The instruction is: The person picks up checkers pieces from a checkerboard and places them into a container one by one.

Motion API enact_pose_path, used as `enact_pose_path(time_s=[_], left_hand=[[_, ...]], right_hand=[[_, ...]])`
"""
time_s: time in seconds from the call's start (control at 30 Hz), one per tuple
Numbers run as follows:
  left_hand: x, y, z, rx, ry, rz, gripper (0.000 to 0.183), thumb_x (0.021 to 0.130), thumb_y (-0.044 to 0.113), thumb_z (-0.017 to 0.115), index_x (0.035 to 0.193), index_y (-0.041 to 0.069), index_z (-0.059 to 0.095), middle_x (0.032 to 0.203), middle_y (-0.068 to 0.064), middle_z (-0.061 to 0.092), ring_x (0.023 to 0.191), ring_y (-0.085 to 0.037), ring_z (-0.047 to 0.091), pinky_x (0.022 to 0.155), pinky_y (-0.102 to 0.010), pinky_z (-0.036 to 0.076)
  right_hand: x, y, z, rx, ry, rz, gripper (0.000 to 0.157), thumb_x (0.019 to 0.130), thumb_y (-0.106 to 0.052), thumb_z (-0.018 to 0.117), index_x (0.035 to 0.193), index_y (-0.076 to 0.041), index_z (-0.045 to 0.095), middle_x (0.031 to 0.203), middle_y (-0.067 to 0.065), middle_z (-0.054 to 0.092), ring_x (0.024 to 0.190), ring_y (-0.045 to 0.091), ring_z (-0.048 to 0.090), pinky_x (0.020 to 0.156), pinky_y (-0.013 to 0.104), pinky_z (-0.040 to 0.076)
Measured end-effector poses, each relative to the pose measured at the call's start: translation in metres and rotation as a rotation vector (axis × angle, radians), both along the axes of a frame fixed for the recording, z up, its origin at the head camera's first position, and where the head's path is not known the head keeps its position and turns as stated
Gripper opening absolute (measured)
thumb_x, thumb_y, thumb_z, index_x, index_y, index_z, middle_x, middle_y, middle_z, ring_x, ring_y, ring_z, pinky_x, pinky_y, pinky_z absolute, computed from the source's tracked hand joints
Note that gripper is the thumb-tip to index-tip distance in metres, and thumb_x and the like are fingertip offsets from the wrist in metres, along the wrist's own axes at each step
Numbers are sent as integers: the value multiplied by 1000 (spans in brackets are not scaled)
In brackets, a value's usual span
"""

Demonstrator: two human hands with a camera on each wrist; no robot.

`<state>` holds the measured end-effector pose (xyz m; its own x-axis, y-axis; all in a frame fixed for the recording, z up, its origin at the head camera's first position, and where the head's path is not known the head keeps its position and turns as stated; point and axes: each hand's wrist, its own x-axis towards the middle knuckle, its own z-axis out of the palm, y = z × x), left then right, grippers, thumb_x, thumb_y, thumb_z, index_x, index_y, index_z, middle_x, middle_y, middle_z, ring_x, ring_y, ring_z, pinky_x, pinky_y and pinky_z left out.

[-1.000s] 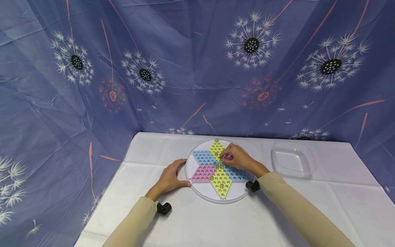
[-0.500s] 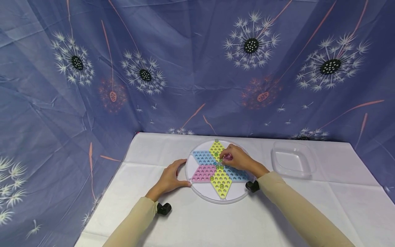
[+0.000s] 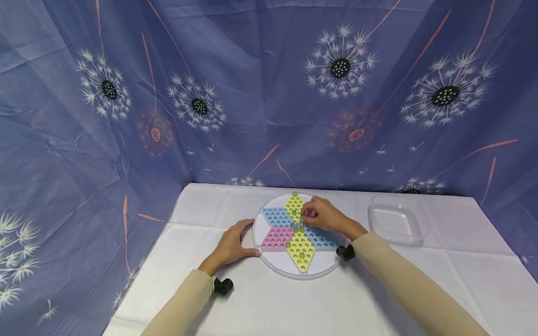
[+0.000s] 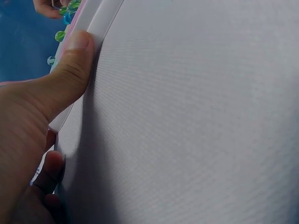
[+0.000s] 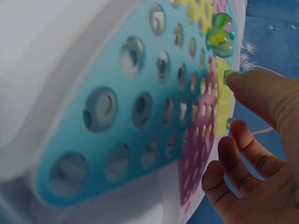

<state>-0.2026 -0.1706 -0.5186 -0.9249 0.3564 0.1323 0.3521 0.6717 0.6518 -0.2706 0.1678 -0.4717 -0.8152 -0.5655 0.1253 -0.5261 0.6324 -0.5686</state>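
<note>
A round white Chinese checkers board (image 3: 273, 261) with a yellow, blue and pink star of holes lies on the table. My right hand (image 3: 323, 214) is over its upper right part; in the right wrist view the thumb (image 5: 247, 84) is against a green marble (image 5: 227, 76), the index finger hidden behind it. The other fingers are loosely bent. My left hand (image 3: 230, 241) rests at the left rim, thumb and fingers spread apart and touching the edge. Several green marbles and a blue marble (image 3: 292, 225) sit near the centre; a yellow-green marble (image 3: 301, 255) sits lower down.
A clear plastic container (image 3: 397, 219) stands right of the board on the white tablecloth (image 3: 294, 308). Behind the table hangs a blue dandelion-print cloth (image 3: 260, 93). Black wrist cameras sit on both wrists.
The head view has tilted up slightly, so everything appears a little lower. Both hands hold nearly the same places on the board, and no marble has visibly moved.
</note>
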Motion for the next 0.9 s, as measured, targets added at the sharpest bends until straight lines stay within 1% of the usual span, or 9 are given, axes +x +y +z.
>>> enact_pose_path(time_s=[0.03, 0.2, 0.27, 0.4, 0.47, 0.57, 0.7, 0.8, 0.9], left_hand=[[0, 0, 0, 3, -1, 0, 102, 66, 39, 98, 151, 9, 49, 147, -10, 55, 105, -25, 56, 94, -45, 44], [1, 0, 1, 18, 6, -7, 103, 64, 39, 98, 150, 8, 50, 147, -12, 55, 116, -29, 58, 99, -49, 45], [1, 0, 1, 24, 23, -16, 103, 64, 39, 99, 149, 7, 51, 147, -13, 55, 123, -32, 57, 101, -51, 44], [1, 0, 1, 24, 62, -36, 102, 65, 37, 98, 149, 4, 50, 146, -15, 55, 126, -35, 57, 102, -52, 45], [1, 0, 1, 25, 69, -42, 101, 65, 36, 98, 148, 3, 50, 146, -15, 55, 129, -36, 56, 103, -53, 45], [0, 0, 1, 23, 52, -42, 102, 65, 36, 98, 149, 4, 50, 147, -15, 54, 131, -36, 54, 105, -53, 44], [-1, 0, 1, 19, 24, -31, 103, 65, 37, 98, 150, 5, 49, 148, -13, 54, 127, -33, 56, 104, -51, 44], [-1, -1, 0, 10, 12, -28, 103, 66, 37, 98, 150, 7, 49, 149, -12, 53, 127, -32, 56, 104, -51, 44], [-1, -1, 0, 10, 3, -29, 103, 66, 37, 98, 151, 8, 49, 150, -11, 52, 125, -31, 56, 104, -49, 44]], right_hand=[[0, 1, 1, -12, 1, 1, 10, 88, -9, 79, 99, -11, 78, 94, 7, 60, 83, 19, 57, 75, 33, 50], [-3, 6, 4, -61, 2, -25, 12, 88, -10, 80, 99, -11, 77, 97, 11, 62, 79, 21, 58, 73, 34, 50], [-4, 7, 6, -76, 8, -40, 13, 88, -11, 81, 100, -12, 77, 99, 12, 63, 79, 21, 57, 73, 35, 49], [-7, 10, 14, -103, 8, -65, 15, 89, -13, 81, 103, -14, 77, 101, 11, 61, 79, 20, 54, 71, 38, 47], [-7, 11, 19, -109, 4, -73, 15, 89, -14, 81, 103, -15, 76, 101, 11, 60, 81, 20, 54, 71, 38, 47], [-8, 12, 26, -118, 12, -80, 15, 90, -15, 80, 104, -17, 76, 100, 10, 60, 82, 21, 54, 72, 39, 47], [-8, 14, 37, -134, -3, -103, 15, 91, -17, 79, 106, -18, 76, 101, 8, 60, 86, 23, 55, 75, 42, 48], [-10, 14, 42, -143, -21, -125, 15, 93, -19, 79, 107, -19, 76, 104, 7, 60, 88, 23, 56, 77, 43, 49], [-11, 15, 46, -159, -12, -128, 15, 93, -20, 79, 108, -18, 76, 105, 8, 60, 88, 24, 57, 78, 44, 49]])
